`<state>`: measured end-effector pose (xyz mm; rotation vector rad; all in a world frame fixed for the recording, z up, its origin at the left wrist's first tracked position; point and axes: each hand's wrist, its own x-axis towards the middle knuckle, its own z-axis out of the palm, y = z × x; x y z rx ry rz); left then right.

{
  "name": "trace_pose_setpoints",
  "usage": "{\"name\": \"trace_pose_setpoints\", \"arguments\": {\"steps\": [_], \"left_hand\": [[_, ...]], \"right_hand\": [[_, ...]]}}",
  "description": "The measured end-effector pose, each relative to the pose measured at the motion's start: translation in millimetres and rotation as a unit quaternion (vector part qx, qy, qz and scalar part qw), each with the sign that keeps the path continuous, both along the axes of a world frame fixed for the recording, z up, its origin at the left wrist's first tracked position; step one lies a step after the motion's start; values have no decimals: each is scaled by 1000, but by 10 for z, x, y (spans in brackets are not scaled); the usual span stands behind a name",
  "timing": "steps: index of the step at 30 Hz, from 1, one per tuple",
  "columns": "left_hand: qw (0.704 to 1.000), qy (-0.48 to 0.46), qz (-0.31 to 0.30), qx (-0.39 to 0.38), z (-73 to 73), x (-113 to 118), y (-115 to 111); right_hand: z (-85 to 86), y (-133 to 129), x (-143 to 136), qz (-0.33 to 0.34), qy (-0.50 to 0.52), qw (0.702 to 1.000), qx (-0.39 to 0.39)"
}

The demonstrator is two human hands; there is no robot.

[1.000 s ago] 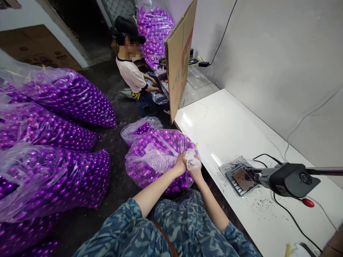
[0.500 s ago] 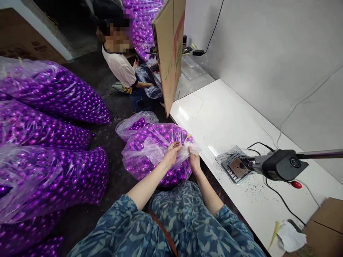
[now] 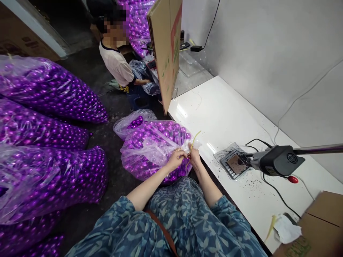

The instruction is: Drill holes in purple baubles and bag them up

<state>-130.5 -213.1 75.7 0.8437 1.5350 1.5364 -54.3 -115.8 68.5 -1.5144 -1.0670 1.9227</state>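
A clear plastic bag [image 3: 144,157] full of shiny purple balls stands in front of me, its gathered white neck turned toward the table. A thin yellow tie [image 3: 197,136] sticks up from between my fingers at that neck. My left hand [image 3: 178,159] is closed, its fingertips pinching around the tie close to the other hand. Beside it, my right hand [image 3: 194,155] is closed too, thumb and fingers on the tie against the bunched plastic. The exact grip of the fingertips is partly hidden.
Several large bags of purple balls [image 3: 61,171] lie at left. A white table [image 3: 203,103] at right holds a dusty flat device [image 3: 235,164], a black machine head [image 3: 281,160] and a cardboard box [image 3: 321,221]. Behind an upright cardboard sheet [image 3: 163,53], another person [image 3: 118,67] sits working.
My left hand has moved right and slightly down to meet my right hand. The yellow tie, lying curved over the bag's neck before, now stands up from my fingers.
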Motion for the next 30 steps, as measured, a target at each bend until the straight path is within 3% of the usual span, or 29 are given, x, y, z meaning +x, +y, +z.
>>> {"name": "trace_pose_setpoints", "arguments": {"steps": [3, 6, 13, 15, 18, 24, 25, 27, 30], "left_hand": [[999, 26, 45, -18, -121, 19, 102], [997, 22, 68, -31, -234, 38, 201], [994, -52, 86, -44, -471, 96, 300], [993, -65, 88, -44, -516, 103, 303], [993, -73, 80, -44, -547, 103, 307], [997, -54, 13, -44, -493, 43, 293], [998, -50, -2, -43, -477, 31, 286], [998, -41, -28, -42, -446, 7, 275], [997, -31, -55, -43, -410, -29, 268]], "right_hand": [[-21, 96, 3, 47, -22, 999, -17], [-70, 121, 73, 101, -26, 994, 34], [-201, -116, 389, 191, -139, 962, 137], [-186, -213, 448, 269, -218, 916, 203], [-95, -313, 455, 400, -322, 799, 312], [245, -84, 342, 560, -346, 576, 485], [294, -2, 329, 567, -333, 564, 500], [355, 154, 307, 571, -299, 570, 510], [335, 301, 277, 563, -268, 625, 470]]}}
